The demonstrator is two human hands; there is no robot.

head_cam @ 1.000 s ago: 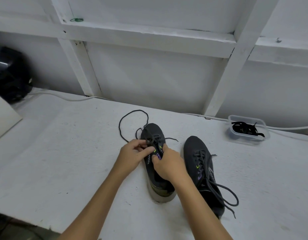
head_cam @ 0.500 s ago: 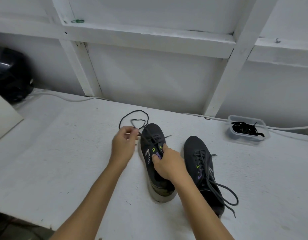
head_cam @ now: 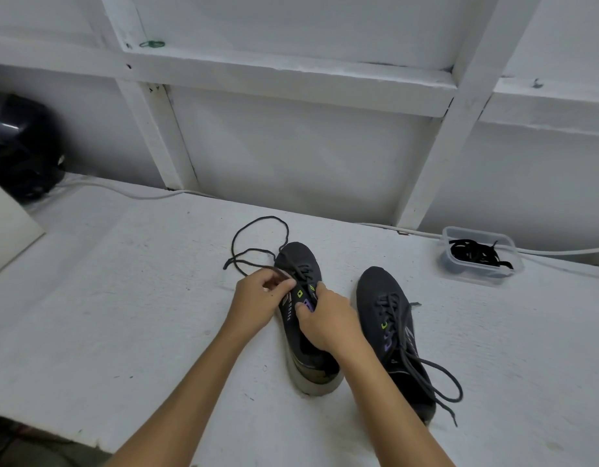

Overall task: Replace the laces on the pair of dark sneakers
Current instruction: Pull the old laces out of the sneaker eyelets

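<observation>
Two dark sneakers stand toe-away on the white table [head_cam: 123, 315]. The left sneaker [head_cam: 300, 261] has its dark lace [head_cam: 257, 227] partly pulled out, looping on the table past the toe. My left hand [head_cam: 261, 298] pinches that lace at the shoe's left side. My right hand [head_cam: 325, 318] grips the tongue and eyelet area of the same shoe, thumb on the purple patch. The right sneaker [head_cam: 382, 298] is still fully laced, its lace ends trailing to the right.
A clear plastic tub [head_cam: 514, 267] with black laces inside sits at the back right. A black helmet [head_cam: 21, 146] and a pale board [head_cam: 8, 227] are at the far left. A white cable [head_cam: 123, 193] runs along the wall.
My left hand pulled the lace out to the left and away, then came back to the shoe's eyelets. The loop on the table has grown. My right hand stayed on the shoe.
</observation>
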